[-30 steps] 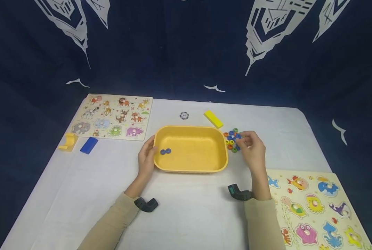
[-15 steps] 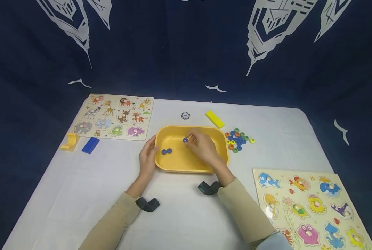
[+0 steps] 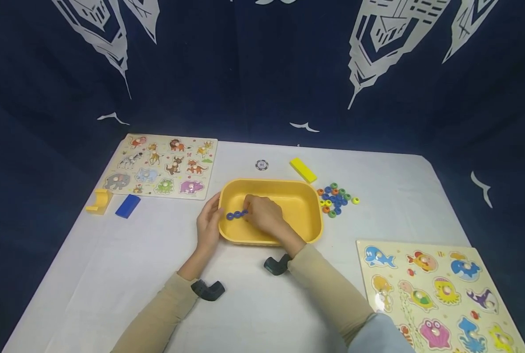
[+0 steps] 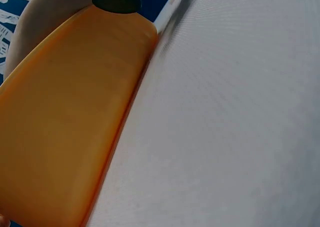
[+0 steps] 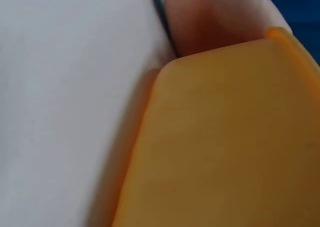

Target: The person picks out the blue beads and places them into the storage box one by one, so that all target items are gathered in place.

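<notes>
A yellow plastic tray (image 3: 271,240) stands mid-table. My left hand (image 3: 207,226) holds its left end, fingers along the outer wall and thumb at the rim. My right hand (image 3: 266,215) reaches down inside, its fingertips pinching a blue bead (image 3: 245,212). That bead is at the right end of a short row with two other blue beads (image 3: 233,215) on the tray floor. In the left wrist view the tray's outer wall (image 4: 75,117) fills much of the frame. The right wrist view likewise shows the tray wall (image 5: 225,137), which hides the fingertips.
Several mixed beads (image 3: 335,198) lie just right of the tray. Behind it are a yellow block (image 3: 303,170) and a poker chip (image 3: 262,165). An animal puzzle (image 3: 161,166), blue block (image 3: 127,206) and yellow curved block (image 3: 99,202) stand left; a sea-animal puzzle (image 3: 439,294) lies front right.
My right hand has moved left from the bead pile into the tray with a blue bead, lowering it beside the two blue beads there. The left hand stays on the tray.
</notes>
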Action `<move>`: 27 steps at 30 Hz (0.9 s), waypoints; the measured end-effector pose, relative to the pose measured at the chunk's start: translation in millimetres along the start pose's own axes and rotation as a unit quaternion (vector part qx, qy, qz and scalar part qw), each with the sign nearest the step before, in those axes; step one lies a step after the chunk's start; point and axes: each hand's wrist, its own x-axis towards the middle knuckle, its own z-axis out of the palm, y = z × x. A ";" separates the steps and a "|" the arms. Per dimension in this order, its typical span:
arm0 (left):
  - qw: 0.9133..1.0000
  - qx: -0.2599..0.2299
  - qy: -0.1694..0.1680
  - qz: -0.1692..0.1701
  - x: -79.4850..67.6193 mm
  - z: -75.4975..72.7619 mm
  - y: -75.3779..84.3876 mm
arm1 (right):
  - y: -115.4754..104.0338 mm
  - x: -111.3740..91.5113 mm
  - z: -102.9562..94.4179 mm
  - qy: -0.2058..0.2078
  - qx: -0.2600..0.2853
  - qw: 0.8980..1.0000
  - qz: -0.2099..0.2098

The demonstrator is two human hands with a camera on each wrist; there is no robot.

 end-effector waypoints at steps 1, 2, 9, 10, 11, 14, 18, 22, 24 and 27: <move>1.000 -0.001 0.002 0.002 0.2 0.3 -0.7 | 0.1 -0.1 0.8 -0.003 0.002 1.000 -0.001; 1.000 -0.001 0.004 0.002 0.2 0.6 -1.0 | 0.6 -0.7 0.9 -0.004 0.006 1.000 -0.002; 1.000 -0.008 0.001 -0.015 -3.3 3.1 8.3 | 15.8 -21.8 -12.4 0.059 0.085 0.994 -0.038; 1.000 -0.009 0.001 -0.015 -3.7 3.4 8.3 | 19.4 -26.9 -16.3 0.080 0.105 0.990 -0.047; 1.000 -0.007 0.002 -0.012 -3.8 3.5 8.1 | 23.6 -32.4 -20.7 0.103 0.121 0.986 -0.057; 1.000 -0.006 0.007 -0.004 -2.1 2.8 0.1 | 41.2 -48.0 -34.6 0.173 0.164 0.968 -0.082; 1.000 -0.005 0.005 -0.009 -1.7 1.7 1.1 | 74.6 -64.3 -51.6 0.261 0.187 0.942 -0.092; 1.000 -0.008 0.003 -0.013 -1.7 0.6 2.4 | 116.2 -72.6 -60.0 0.326 0.204 0.920 -0.071; 1.000 -0.011 0.000 -0.015 -1.7 0.5 2.9 | 143.7 -71.6 -56.4 0.348 0.210 0.912 -0.044; 1.000 -0.011 -0.004 -0.018 -1.8 0.7 4.1 | 190.6 -65.2 -43.5 0.363 0.196 0.911 0.009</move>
